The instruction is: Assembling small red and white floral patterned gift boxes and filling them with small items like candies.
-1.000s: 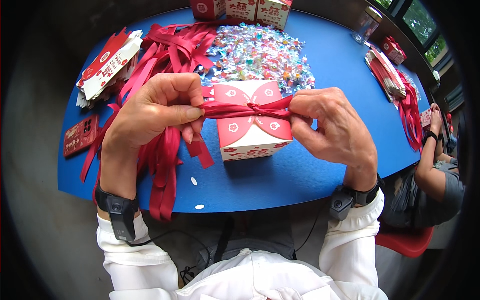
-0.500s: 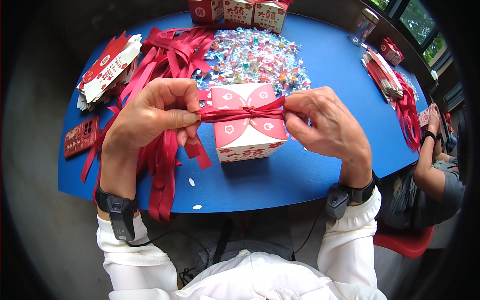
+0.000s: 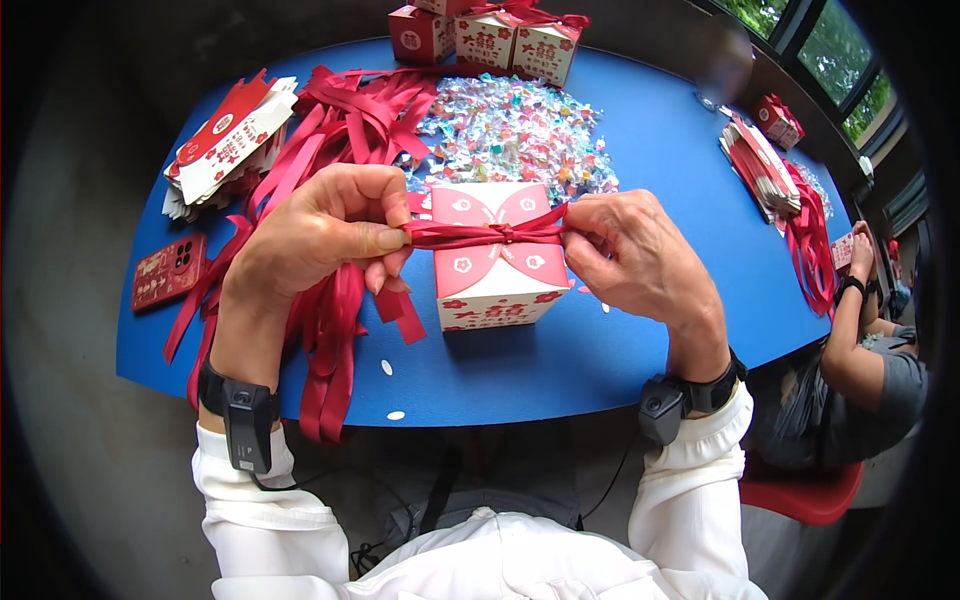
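A white and red gift box (image 3: 492, 272) stands on the blue table in front of me. Across its top runs a dark red ribbon (image 3: 455, 236), knotted near the middle of the lid. My left hand (image 3: 330, 225) pinches the ribbon between thumb and fingers at the box's left side, and a cut tail of it hangs below those fingers. At the right side my right hand (image 3: 645, 255) grips the ribbon's other part, fingers curled in. Both hands hold it stretched above the lid; the exact ends inside the right fingers are hidden.
Behind the box lies a heap of shiny wrapped candies (image 3: 520, 130). Loose red ribbons (image 3: 355, 120) spread at the left, beside flat folded cartons (image 3: 225, 145) and a red phone (image 3: 168, 270). Finished boxes (image 3: 487, 42) stand at the back. At right, another person's arm (image 3: 845, 315) holds a box.
The view has shifted slightly, so the back boxes show more. My hands keep pulling the ribbon, and the right hand sits a little nearer the box.
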`<state>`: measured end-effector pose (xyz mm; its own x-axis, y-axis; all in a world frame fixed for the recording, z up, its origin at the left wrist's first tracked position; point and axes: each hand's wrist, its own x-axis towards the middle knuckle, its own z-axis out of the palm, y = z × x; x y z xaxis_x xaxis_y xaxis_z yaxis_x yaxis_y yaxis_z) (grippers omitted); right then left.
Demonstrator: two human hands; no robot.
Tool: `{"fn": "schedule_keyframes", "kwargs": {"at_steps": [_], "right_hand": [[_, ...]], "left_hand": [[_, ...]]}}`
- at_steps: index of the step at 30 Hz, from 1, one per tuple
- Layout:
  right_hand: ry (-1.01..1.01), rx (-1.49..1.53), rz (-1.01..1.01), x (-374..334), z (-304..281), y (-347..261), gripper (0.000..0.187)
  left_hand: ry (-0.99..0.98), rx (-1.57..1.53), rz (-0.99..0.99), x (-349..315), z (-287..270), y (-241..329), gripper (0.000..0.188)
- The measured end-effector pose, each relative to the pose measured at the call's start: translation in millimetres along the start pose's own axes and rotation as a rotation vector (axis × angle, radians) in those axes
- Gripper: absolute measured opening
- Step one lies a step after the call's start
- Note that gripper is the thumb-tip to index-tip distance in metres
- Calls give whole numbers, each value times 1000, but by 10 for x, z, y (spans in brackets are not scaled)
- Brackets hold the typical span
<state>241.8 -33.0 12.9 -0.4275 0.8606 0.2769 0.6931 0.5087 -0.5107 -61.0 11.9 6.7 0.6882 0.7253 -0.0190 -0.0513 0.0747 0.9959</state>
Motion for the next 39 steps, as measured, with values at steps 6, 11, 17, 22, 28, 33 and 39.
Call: {"fn": "schedule_keyframes", "kwargs": {"at_steps": [6, 11, 17, 22, 28, 33, 39], "right_hand": [[10, -9, 18, 9, 9, -51, 14], [14, -11, 51, 47, -17, -100, 19], [-22, 19, 30, 43, -8, -101, 18], [-59, 48, 5, 45, -1, -42, 19], [-191, 223, 119, 9, -221, -14, 28], [-207, 327, 88, 3, -287, 64, 78], [-296, 262, 18, 20, -98, 16, 129]], "left_hand": [[-18, -59, -12, 1, -24, -9, 9], [-53, -117, 4, 17, -66, -24, 9], [-67, -140, 30, 37, -135, -52, 9], [2, -101, 4, 24, -117, -30, 11], [-104, -65, 66, 28, -115, 9, 62], [-107, 45, -15, 55, 2, -10, 104], [-173, 153, -33, 42, 166, 14, 106]]}}
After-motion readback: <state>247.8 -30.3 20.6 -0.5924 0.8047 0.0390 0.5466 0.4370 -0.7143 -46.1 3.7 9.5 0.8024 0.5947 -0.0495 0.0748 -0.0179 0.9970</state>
